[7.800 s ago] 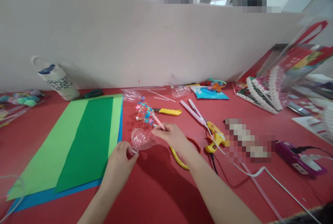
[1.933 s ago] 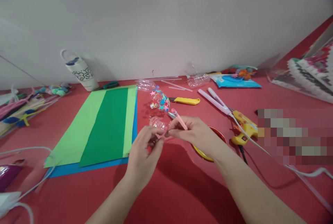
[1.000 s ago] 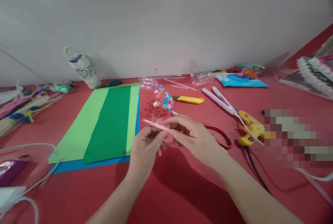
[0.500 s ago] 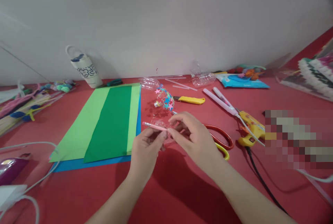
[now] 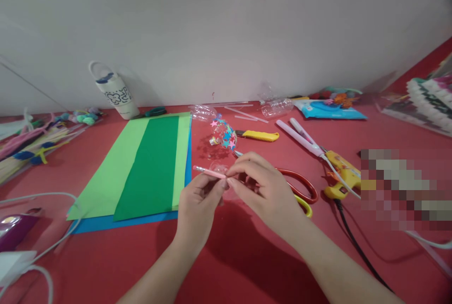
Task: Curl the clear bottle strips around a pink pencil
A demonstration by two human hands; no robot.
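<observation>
A pink pencil (image 5: 212,172), its eraser end pointing left, is pinched between the thumb and fingers of my left hand (image 5: 198,203). My right hand (image 5: 263,191) is closed at the pencil's other end, thumb and fingertips pressed together there; the tip itself is hidden. Just beyond the hands stands a clear plastic piece covered in star stickers (image 5: 225,135). Another crumpled clear piece (image 5: 219,168) lies partly behind my fingers. Scissors with red and yellow handles (image 5: 303,184) rest beside and partly under my right hand.
Green sheets (image 5: 150,167) lie over blue at left, near a white tumbler (image 5: 118,94). A yellow cutter (image 5: 261,135), clear bottle pieces (image 5: 277,107), a pink straightener (image 5: 298,137), a yellow glue gun (image 5: 341,172) and a blue packet (image 5: 334,109) surround the hands. Cables cross both sides.
My right fingers have shifted slightly and curled closer round the pencil's end. My left hand and the pencil stay almost in place.
</observation>
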